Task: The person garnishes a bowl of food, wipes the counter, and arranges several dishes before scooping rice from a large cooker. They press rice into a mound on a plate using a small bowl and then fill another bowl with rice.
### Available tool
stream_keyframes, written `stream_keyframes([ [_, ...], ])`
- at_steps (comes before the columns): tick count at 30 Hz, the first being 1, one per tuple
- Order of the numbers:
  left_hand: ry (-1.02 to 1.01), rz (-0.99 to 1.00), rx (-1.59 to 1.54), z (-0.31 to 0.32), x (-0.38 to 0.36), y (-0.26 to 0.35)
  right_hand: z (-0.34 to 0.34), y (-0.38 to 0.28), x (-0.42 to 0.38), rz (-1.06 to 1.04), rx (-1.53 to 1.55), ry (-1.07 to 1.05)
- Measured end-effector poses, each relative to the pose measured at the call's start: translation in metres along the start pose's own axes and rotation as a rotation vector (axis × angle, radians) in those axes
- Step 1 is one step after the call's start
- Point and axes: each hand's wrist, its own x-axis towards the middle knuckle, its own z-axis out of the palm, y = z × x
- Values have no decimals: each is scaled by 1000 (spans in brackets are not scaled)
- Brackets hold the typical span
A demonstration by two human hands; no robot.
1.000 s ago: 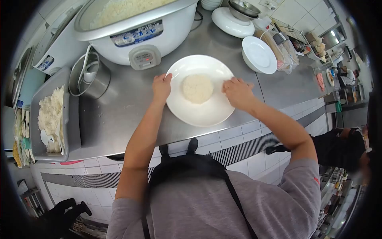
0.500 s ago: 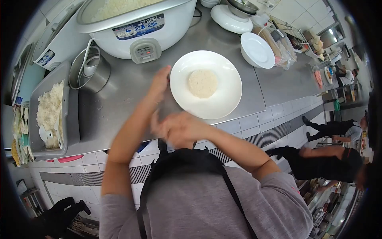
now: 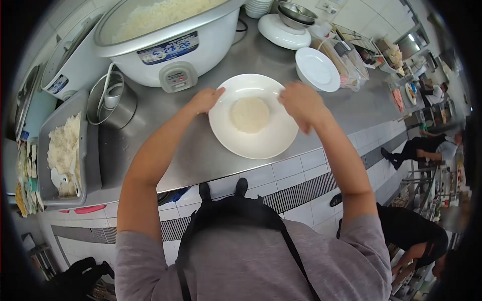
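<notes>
- White plate (image 3: 253, 145) is at the near side of the steel counter (image 3: 113, 160), between the two hands.
- Round flat rice portion (image 3: 250, 115) lies in the middle of this plate.
- Left hand (image 3: 205, 101) grips the plate's left rim, with the thumb on top.
- Right hand (image 3: 303, 104) is blurred at the right rim; I cannot tell if it is open or closed.
- Rice cooker (image 3: 216, 52) stands far left, metal pot (image 3: 123, 113) and grey bin (image 3: 91, 150) at left.
- White bowl (image 3: 317, 69) is far right.
</notes>
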Motion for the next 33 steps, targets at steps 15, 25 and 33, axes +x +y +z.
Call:
stream_keyframes([
  [15, 216, -172, -856, 107, -11, 1, 48, -90, 12, -134, 413, 13],
  [25, 368, -248, -893, 28, -216, -104, 82, -206, 113, -11, 538, 530],
  [33, 1232, -454, -1056, 25, -404, -161, 43, -299, 179, -301, 720, 692],
])
